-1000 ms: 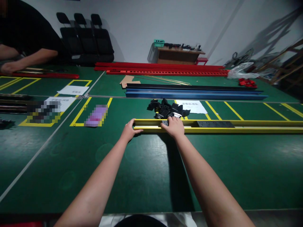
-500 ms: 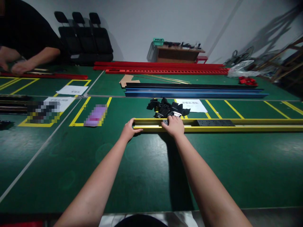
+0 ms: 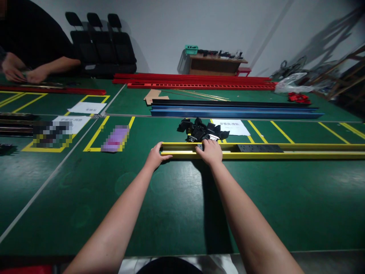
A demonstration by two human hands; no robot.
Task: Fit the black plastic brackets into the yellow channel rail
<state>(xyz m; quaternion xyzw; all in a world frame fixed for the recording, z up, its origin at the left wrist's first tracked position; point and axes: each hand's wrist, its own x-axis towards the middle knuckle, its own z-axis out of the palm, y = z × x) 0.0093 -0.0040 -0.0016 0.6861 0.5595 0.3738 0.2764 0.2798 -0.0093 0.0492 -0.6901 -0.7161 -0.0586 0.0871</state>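
Observation:
A long yellow channel rail (image 3: 313, 155) lies across the green table in front of me, its open side up. My left hand (image 3: 155, 156) grips the rail's left end, thumb along the near edge and fingers at the far edge. Inside the channel, my right hand (image 3: 211, 152) is closed over a small black module (image 3: 200, 147), mostly hidden under the fingers. Further right, a row of black socket modules (image 3: 259, 148) sits in the same channel. Just behind the rail lies a pile of loose black parts (image 3: 199, 130).
Blue and black rails (image 3: 234, 112) lie beyond the pile, with red rails (image 3: 194, 80) at the back. A printed paper (image 3: 232, 127) sits behind the yellow rail. At far left, a co-worker's hands (image 3: 37, 75) work above a red rail (image 3: 82, 92).
My right hand has shifted very slightly right along the channel; my left hand keeps its place. The co-worker's hands have moved to the right.

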